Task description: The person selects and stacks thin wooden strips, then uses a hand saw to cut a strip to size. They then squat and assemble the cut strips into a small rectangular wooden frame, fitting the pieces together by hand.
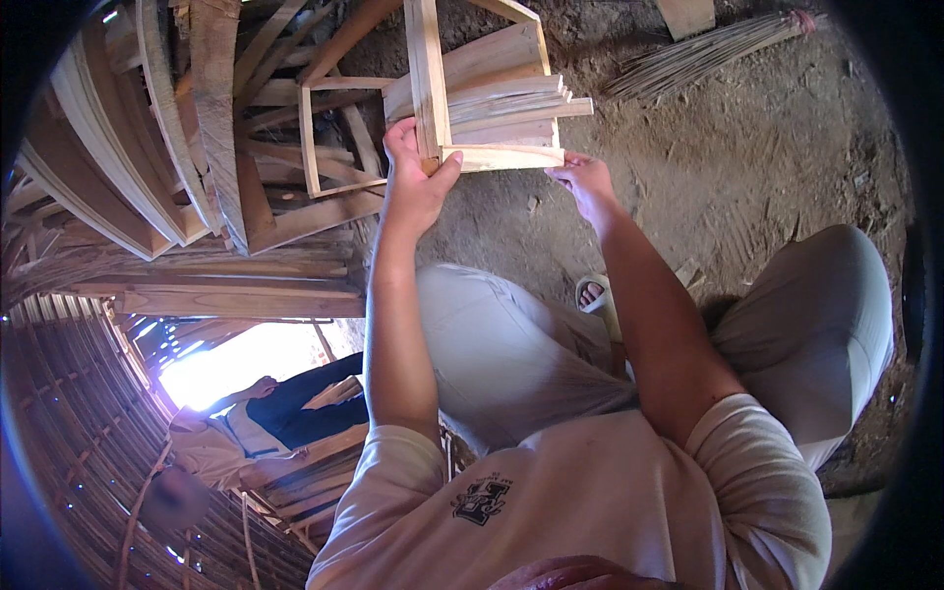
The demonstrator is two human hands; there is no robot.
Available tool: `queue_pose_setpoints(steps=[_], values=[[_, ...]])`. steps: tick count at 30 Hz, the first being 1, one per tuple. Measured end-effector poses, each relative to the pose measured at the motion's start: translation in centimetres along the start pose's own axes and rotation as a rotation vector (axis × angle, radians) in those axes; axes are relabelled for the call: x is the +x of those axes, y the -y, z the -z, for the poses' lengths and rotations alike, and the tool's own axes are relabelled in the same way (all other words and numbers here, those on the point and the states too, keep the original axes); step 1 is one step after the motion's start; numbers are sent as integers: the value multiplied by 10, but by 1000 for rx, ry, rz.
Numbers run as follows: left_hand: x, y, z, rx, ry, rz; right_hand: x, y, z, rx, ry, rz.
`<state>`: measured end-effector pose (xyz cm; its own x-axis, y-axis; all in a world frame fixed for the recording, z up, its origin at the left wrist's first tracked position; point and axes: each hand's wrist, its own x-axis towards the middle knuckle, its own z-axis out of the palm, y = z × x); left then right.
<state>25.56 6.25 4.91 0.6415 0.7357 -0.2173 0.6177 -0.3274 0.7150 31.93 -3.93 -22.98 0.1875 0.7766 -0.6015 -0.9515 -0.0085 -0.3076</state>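
Observation:
A light wooden frame (427, 74) is held up in front of me, with a short wooden slat (500, 157) along its near side. My left hand (418, 175) is wrapped round the corner where the upright bar meets the slat, thumb on the near face. At the slat's other end, my right hand (587, 185) pinches the tip between thumb and fingers. Several thin wooden strips (511, 110) lie side by side just beyond the slat, seen through the frame. One strip sticks out farther right than the others.
Another slim wooden frame (309, 138) leans at the left beside a pile of planks (218, 118). A stick broom (703, 61) lies on the dirt floor (767, 147) at the far right. Another person (246, 433) is at the lower left, near stacked boards. My knees flank the work.

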Motion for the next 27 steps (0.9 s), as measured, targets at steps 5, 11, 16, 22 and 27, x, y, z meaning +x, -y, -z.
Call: queue_pose_setpoints(steps=[5,11,16,22,27], values=[[2,-9,-3,33,13,13,5,-1,3,14,12,-12],[-3,-10,-4,93,7,26,4,-1,3,36,17,-12],[-1,-10,-3,51,30,28,3,2,2,28,-3,-26],[-3,-11,-6,8,46,35,4,3,3,0,16,-38],[-3,-11,-4,11,74,62,5,0,4,22,18,-26]])
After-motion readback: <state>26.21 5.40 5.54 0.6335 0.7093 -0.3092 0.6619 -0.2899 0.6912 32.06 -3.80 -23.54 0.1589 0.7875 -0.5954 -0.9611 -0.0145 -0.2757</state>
